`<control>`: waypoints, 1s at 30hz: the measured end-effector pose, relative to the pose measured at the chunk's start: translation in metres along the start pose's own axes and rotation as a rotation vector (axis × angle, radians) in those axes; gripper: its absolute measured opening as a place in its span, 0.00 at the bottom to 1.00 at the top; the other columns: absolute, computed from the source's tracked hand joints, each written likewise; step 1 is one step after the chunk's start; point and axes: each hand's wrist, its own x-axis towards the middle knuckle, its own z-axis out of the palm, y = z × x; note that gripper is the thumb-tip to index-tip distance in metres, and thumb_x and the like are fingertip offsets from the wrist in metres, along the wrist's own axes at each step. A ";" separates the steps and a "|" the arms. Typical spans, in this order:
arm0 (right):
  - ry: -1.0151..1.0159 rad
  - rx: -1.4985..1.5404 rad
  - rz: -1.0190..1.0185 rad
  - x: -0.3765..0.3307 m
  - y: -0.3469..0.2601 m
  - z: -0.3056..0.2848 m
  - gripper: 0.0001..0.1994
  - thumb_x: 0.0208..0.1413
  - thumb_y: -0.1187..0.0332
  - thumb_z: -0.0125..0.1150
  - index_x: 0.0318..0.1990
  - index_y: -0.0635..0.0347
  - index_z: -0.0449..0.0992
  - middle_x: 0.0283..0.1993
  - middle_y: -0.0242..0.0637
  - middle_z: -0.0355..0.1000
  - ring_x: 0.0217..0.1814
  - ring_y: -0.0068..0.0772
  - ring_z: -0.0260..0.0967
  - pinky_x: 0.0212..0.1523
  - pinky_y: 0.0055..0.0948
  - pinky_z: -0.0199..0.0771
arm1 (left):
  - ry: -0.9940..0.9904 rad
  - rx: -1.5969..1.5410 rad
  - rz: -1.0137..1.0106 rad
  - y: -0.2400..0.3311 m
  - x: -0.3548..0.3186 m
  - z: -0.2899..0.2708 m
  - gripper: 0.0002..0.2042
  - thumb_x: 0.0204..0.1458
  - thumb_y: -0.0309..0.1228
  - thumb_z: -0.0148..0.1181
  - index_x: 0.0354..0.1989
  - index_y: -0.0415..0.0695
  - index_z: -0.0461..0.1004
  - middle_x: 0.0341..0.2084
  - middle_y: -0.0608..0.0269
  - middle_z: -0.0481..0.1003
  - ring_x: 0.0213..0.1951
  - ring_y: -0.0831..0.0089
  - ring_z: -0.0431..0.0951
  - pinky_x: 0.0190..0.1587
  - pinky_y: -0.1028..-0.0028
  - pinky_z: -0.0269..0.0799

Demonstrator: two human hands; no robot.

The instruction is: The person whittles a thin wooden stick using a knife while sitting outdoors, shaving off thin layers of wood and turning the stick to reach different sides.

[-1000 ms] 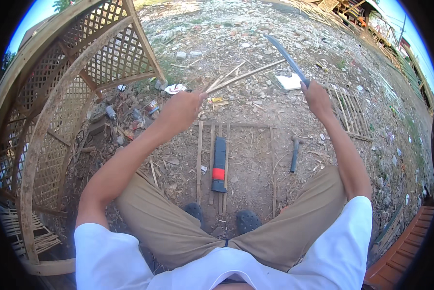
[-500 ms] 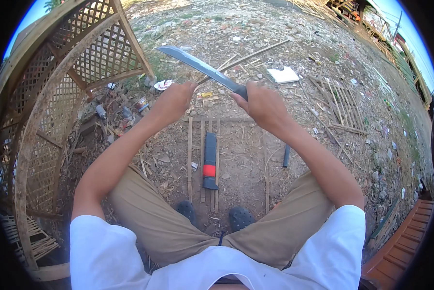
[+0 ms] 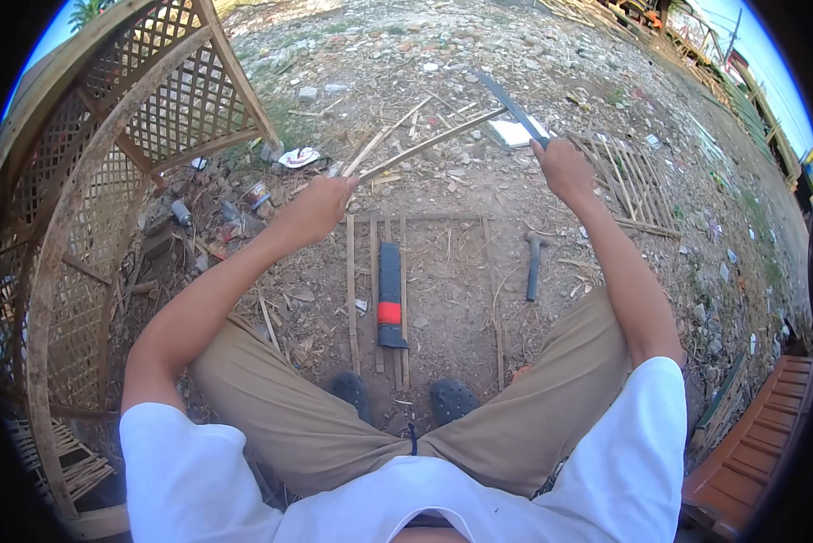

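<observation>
My left hand [image 3: 320, 208] is closed round the near end of a thin wooden strip [image 3: 433, 143], which slants away up to the right. Held by its dark handle in my right hand [image 3: 566, 172] is a machete [image 3: 511, 105], its blade pointing away and slightly left. The blade crosses the strip's far tip in view; whether they touch I cannot tell. On the ground between my knees lies a black sheath [image 3: 389, 270] with a red band, over narrow wooden slats [image 3: 352, 299]. A hammer [image 3: 533, 271] lies to the right of it.
A wooden lattice panel [image 3: 189, 100] stands close on my left. Loose sticks [image 3: 388, 136] and a white flat piece [image 3: 513, 133] lie ahead on stony, littered ground. A slatted wooden frame [image 3: 632, 181] lies at right, a brown slatted piece [image 3: 750, 443] at lower right.
My right hand has moved right and away from my left, and the machete has swung from lying across the strip near my left hand to its far tip. The hammer's head now shows.
</observation>
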 end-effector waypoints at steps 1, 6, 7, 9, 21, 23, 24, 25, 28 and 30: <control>-0.010 0.022 -0.013 0.005 -0.002 0.000 0.32 0.71 0.43 0.46 0.35 0.70 0.78 0.35 0.60 0.79 0.40 0.65 0.78 0.41 0.58 0.76 | 0.080 -0.028 0.063 -0.008 0.002 0.011 0.24 0.73 0.40 0.41 0.33 0.31 0.72 0.18 0.39 0.71 0.26 0.38 0.72 0.31 0.50 0.68; 0.054 0.109 0.027 0.007 -0.020 -0.014 0.33 0.71 0.43 0.46 0.32 0.69 0.79 0.33 0.60 0.79 0.38 0.65 0.78 0.39 0.57 0.77 | -0.056 -0.480 -0.125 -0.019 0.014 0.015 0.28 0.73 0.49 0.41 0.26 0.40 0.72 0.11 0.64 0.63 0.13 0.69 0.62 0.20 0.67 0.59; 0.058 0.111 0.028 0.007 -0.024 -0.015 0.33 0.71 0.43 0.46 0.32 0.69 0.79 0.33 0.60 0.79 0.38 0.65 0.78 0.39 0.57 0.77 | -0.081 -0.544 -0.176 -0.017 0.013 0.015 0.28 0.73 0.51 0.42 0.25 0.42 0.71 0.12 0.71 0.61 0.14 0.78 0.59 0.19 0.71 0.55; 0.009 0.149 -0.046 0.000 -0.038 -0.022 0.33 0.71 0.42 0.46 0.33 0.69 0.78 0.32 0.59 0.78 0.37 0.64 0.78 0.39 0.58 0.77 | -0.114 -0.608 -0.223 -0.012 0.012 0.015 0.28 0.72 0.53 0.43 0.24 0.45 0.71 0.12 0.77 0.58 0.15 0.86 0.56 0.18 0.76 0.51; -0.027 0.069 -0.408 -0.028 -0.093 -0.039 0.30 0.69 0.39 0.48 0.36 0.63 0.74 0.26 0.48 0.78 0.28 0.54 0.78 0.29 0.50 0.78 | -0.269 -0.908 -0.336 -0.010 0.002 -0.015 0.22 0.73 0.51 0.42 0.34 0.47 0.67 0.12 0.78 0.53 0.14 0.85 0.53 0.17 0.78 0.49; -0.046 0.005 -0.460 -0.033 -0.095 -0.041 0.29 0.68 0.39 0.49 0.37 0.62 0.74 0.22 0.45 0.76 0.24 0.51 0.78 0.25 0.47 0.77 | -0.409 -1.220 -0.365 -0.007 0.001 -0.019 0.17 0.74 0.48 0.39 0.39 0.50 0.63 0.13 0.78 0.51 0.14 0.86 0.49 0.16 0.80 0.46; -0.044 0.011 -0.469 -0.035 -0.099 -0.043 0.29 0.68 0.39 0.49 0.37 0.62 0.74 0.22 0.45 0.76 0.24 0.51 0.78 0.25 0.47 0.77 | -0.400 -1.218 -0.372 -0.011 0.000 -0.018 0.17 0.74 0.48 0.39 0.39 0.50 0.63 0.13 0.78 0.51 0.14 0.86 0.49 0.16 0.80 0.46; -0.008 0.031 -0.510 -0.037 -0.102 -0.043 0.29 0.68 0.40 0.50 0.37 0.62 0.73 0.20 0.43 0.76 0.23 0.49 0.78 0.24 0.46 0.77 | -0.495 -1.402 -0.283 -0.017 -0.001 -0.013 0.16 0.74 0.47 0.39 0.39 0.50 0.62 0.14 0.77 0.53 0.14 0.85 0.51 0.17 0.79 0.49; 0.072 0.066 -0.587 -0.047 -0.115 -0.051 0.28 0.68 0.40 0.52 0.36 0.62 0.73 0.19 0.42 0.75 0.21 0.47 0.77 0.22 0.45 0.77 | -0.535 -1.564 -0.158 -0.014 -0.005 -0.002 0.17 0.74 0.47 0.40 0.38 0.49 0.64 0.16 0.75 0.58 0.16 0.82 0.57 0.20 0.76 0.58; 0.123 0.073 -0.616 -0.051 -0.124 -0.058 0.28 0.67 0.40 0.52 0.35 0.61 0.72 0.18 0.41 0.74 0.20 0.46 0.77 0.22 0.45 0.77 | -0.420 -1.499 -0.160 -0.014 -0.003 0.007 0.19 0.74 0.48 0.39 0.38 0.47 0.67 0.17 0.75 0.59 0.17 0.80 0.58 0.23 0.76 0.61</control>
